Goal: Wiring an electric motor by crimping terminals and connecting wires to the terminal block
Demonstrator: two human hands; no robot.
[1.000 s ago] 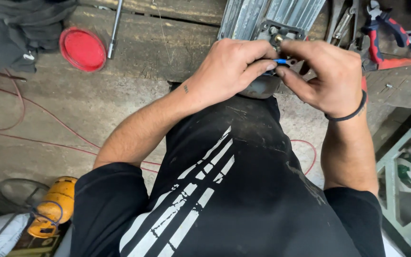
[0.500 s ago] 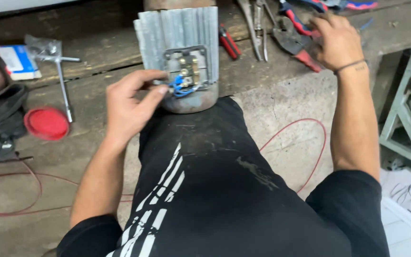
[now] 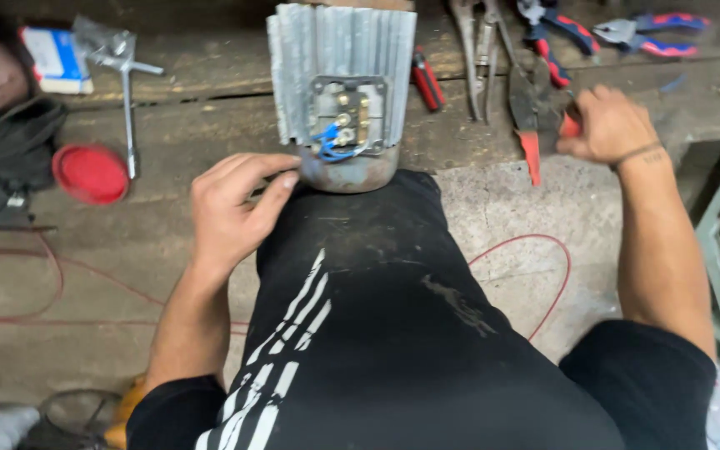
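The ribbed grey motor point(image 3: 341, 79) rests on the wooden bench, its lower end against the person's knee. The left hand point(image 3: 231, 204), fingers loosely curled and holding nothing, touches its base from the left. The right hand point(image 3: 610, 125) grips red-handled pliers point(image 3: 529, 125), well to the motor's right.

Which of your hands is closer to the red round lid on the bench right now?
Left. The left hand rests beside the motor's lower edge, just right of the red lid. The right hand is far across, gripping red-handled pliers.
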